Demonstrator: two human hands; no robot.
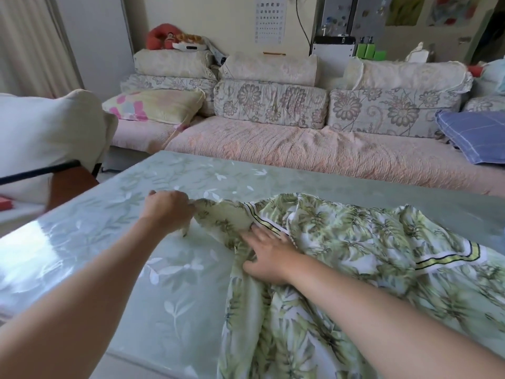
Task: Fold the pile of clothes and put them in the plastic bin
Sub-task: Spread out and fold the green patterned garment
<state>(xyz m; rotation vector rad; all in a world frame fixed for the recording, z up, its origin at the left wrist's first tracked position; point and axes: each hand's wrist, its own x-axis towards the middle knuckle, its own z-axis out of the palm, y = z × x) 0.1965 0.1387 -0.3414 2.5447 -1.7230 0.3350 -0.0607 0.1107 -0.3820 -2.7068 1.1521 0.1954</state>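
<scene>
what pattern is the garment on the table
Green leaf print on white garment; head view.

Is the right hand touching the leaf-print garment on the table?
Touching. The head view shows the right hand resting on the leaf-print garment, its fingers spread over the folds.

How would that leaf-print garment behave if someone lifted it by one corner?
Probably floppy: the leaf-print garment lies crumpled in soft folds on the table. It is likely light, since the left hand holds its corner with just a pinch. It may slide easily, as the table looks glossy.
</scene>
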